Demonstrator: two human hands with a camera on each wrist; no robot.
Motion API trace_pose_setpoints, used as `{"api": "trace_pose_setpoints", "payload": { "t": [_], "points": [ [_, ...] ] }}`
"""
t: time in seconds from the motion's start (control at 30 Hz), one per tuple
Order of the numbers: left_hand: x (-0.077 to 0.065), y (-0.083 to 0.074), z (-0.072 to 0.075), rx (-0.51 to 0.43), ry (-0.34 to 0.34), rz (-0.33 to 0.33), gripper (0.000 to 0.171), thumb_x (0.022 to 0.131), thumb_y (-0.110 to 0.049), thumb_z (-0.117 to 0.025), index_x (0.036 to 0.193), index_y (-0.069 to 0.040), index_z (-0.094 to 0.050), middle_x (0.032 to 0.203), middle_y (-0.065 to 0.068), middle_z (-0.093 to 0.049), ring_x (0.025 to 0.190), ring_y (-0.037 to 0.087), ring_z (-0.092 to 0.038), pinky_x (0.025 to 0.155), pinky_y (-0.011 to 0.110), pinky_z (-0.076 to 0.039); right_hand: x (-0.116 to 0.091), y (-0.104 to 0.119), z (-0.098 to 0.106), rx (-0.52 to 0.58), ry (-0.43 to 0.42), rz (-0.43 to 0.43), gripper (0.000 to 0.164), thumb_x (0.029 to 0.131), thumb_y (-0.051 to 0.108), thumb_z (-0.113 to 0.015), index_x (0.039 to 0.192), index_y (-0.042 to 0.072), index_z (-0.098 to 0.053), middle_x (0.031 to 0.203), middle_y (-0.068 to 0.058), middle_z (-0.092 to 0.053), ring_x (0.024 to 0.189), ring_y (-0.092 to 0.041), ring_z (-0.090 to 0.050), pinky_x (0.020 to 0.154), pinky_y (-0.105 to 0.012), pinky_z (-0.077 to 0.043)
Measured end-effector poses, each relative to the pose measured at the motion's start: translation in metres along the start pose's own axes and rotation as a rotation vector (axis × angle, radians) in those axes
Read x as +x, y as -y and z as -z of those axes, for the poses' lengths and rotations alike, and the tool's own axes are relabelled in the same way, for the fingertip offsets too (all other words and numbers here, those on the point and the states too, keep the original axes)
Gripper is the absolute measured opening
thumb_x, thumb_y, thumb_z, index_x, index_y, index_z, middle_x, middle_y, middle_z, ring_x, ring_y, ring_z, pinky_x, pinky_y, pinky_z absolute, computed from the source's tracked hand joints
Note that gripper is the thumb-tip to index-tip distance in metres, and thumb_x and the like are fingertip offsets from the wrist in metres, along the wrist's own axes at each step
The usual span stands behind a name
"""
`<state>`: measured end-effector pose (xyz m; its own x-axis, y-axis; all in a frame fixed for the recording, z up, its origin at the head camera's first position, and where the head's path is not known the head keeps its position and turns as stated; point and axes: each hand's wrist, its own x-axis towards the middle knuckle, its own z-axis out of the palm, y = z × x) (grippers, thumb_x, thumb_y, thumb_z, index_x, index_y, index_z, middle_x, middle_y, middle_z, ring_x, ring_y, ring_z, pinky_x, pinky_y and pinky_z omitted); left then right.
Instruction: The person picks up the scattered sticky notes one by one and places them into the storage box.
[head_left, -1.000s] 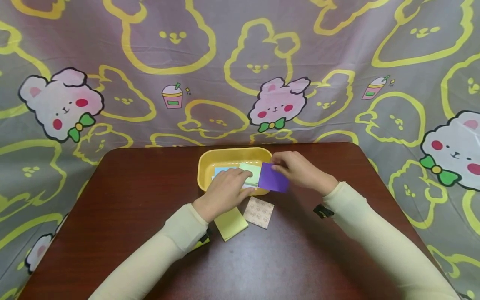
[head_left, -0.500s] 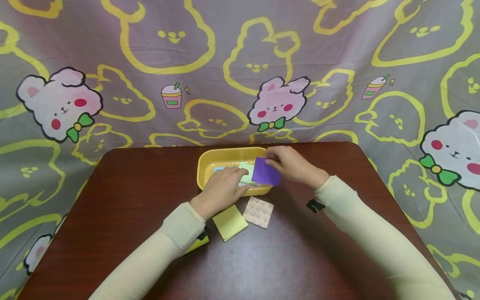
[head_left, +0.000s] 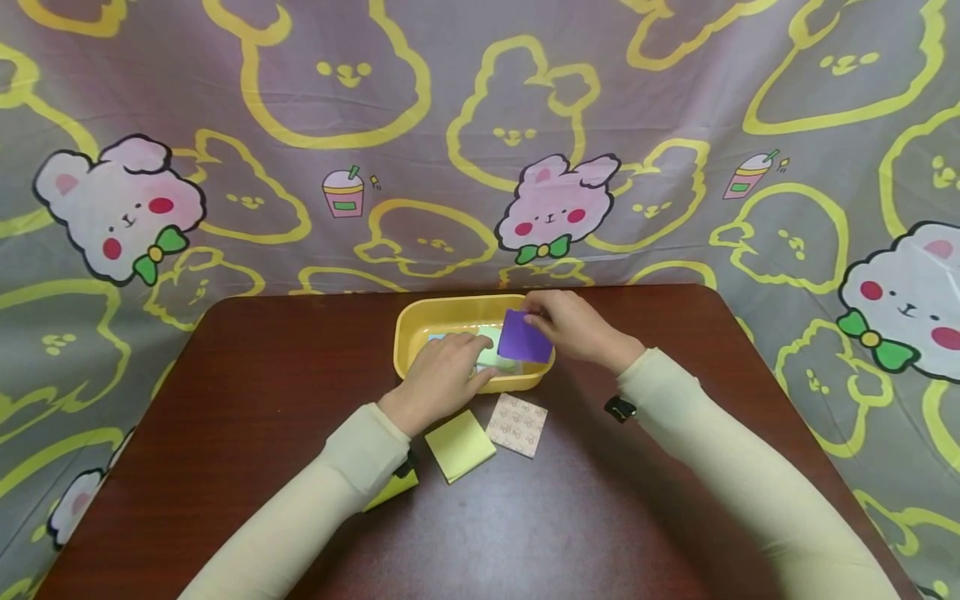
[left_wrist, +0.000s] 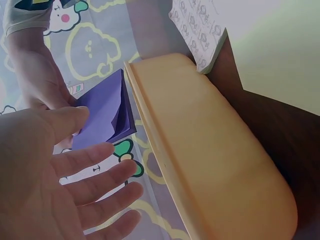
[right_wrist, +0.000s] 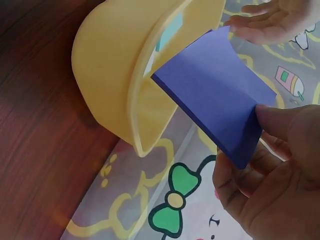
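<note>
In my right hand [head_left: 577,329] a purple sticky note pad [head_left: 523,337] is pinched between thumb and fingers, over the right end of a yellow plastic basin [head_left: 408,321]. The right wrist view shows the purple pad [right_wrist: 210,85] tilted, its top sheets lifting at one edge. My left hand [head_left: 442,371] hovers over the basin's near rim with fingers spread and nothing in them, as the left wrist view shows. Inside the basin lie a light green pad [head_left: 489,350] and a blue one [head_left: 435,337], partly hidden by my left hand.
On the brown table [head_left: 300,350], in front of the basin, lie a yellow sticky note pad [head_left: 461,446] and a patterned beige pad [head_left: 517,425]. Another yellow pad [head_left: 392,490] is partly hidden under my left forearm. A printed curtain [head_left: 450,167] hangs behind the table.
My right hand has carried the purple pad leftward and slightly away, from the basin's right rim to over its inside. The left hand has barely moved.
</note>
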<state>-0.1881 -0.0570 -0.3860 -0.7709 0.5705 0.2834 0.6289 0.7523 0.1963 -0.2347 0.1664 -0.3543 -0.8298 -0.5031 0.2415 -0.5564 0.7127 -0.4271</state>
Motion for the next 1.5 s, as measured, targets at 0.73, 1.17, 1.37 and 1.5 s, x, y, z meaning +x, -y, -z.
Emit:
{"api": "trace_pose_setpoints", "payload": {
  "t": [0.73,1.17,1.37,1.5],
  "points": [
    [0.003,0.011,-0.005,0.024,0.029,0.044,0.042,0.089,-0.038,-0.059,0.12,-0.01,-0.061,0.114,0.008,-0.065,0.104,0.026,-0.06,0.086,0.042,-0.047,0.012,-0.005,-0.028,-0.052,0.105,-0.054,0.014,0.091,0.013,-0.058,0.099,0.006,-0.067,0.091,-0.005,-0.068,0.081,-0.015,-0.061,0.072,-0.032,-0.05],
    [0.001,0.014,-0.007,0.022,0.025,0.043,0.041,0.088,-0.036,-0.06,0.118,-0.009,-0.062,0.111,0.008,-0.066,0.1,0.026,-0.061,0.083,0.041,-0.048,0.014,-0.004,-0.038,-0.075,0.177,-0.105,0.015,0.092,0.015,-0.057,0.1,0.007,-0.066,0.093,-0.005,-0.066,0.082,-0.017,-0.059,0.075,-0.034,-0.049],
    [0.001,0.015,-0.007,0.027,0.024,0.044,0.04,0.088,-0.037,-0.06,0.118,-0.01,-0.062,0.109,0.007,-0.066,0.098,0.026,-0.061,0.081,0.041,-0.049,0.015,-0.006,-0.042,-0.082,0.187,-0.105,0.014,0.092,0.014,-0.056,0.099,0.007,-0.066,0.092,-0.005,-0.066,0.082,-0.017,-0.059,0.075,-0.034,-0.049],
    [0.001,0.015,-0.007,0.024,0.021,0.043,0.04,0.088,-0.037,-0.061,0.117,-0.01,-0.062,0.109,0.007,-0.066,0.098,0.026,-0.061,0.08,0.041,-0.049,0.015,-0.008,-0.045,-0.082,0.201,-0.101,0.014,0.092,0.014,-0.057,0.099,0.007,-0.066,0.093,-0.005,-0.066,0.084,-0.017,-0.059,0.076,-0.034,-0.049]
  ]
}}
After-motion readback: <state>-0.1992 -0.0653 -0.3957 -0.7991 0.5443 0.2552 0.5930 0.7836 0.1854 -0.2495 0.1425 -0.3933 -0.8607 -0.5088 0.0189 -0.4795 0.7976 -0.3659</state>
